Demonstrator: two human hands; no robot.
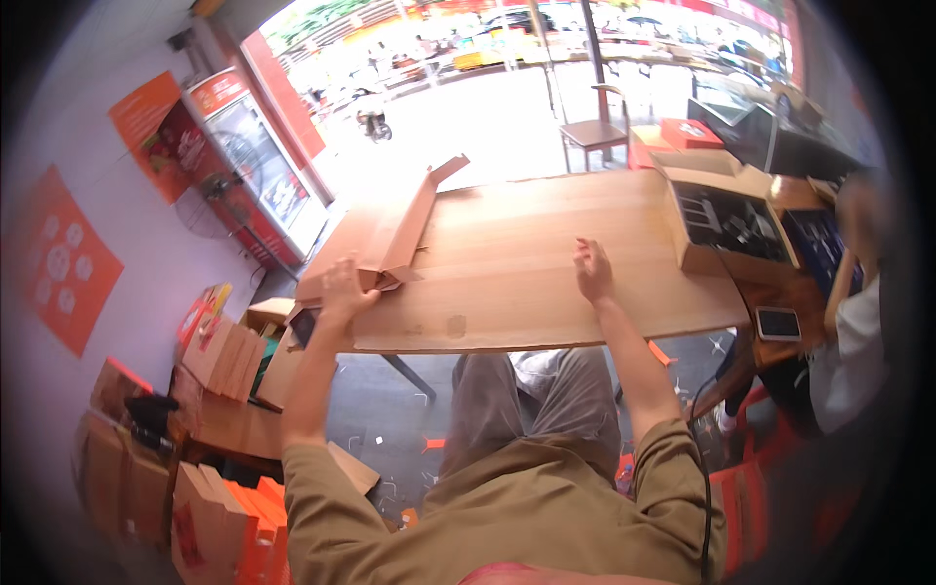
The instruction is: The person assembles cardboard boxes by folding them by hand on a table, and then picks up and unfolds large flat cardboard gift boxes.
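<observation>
A long brown cardboard box (375,229) lies along the left side of the wooden-topped table (517,234). One of its flaps sticks up at the far end. My left hand (343,289) rests on the near end of this box, fingers spread. Over the middle-right of the table is my right hand (592,271), slightly curled and holding nothing I can see. Whether it touches the tabletop is unclear.
An open carton (731,219) with dark and grey parts stands at the table's right. Beyond it a person (853,312) sits near a phone-like device (778,324). Stacked cartons (222,359) are at my left. Scraps litter the floor (390,429). A chair (595,132) stands past the table.
</observation>
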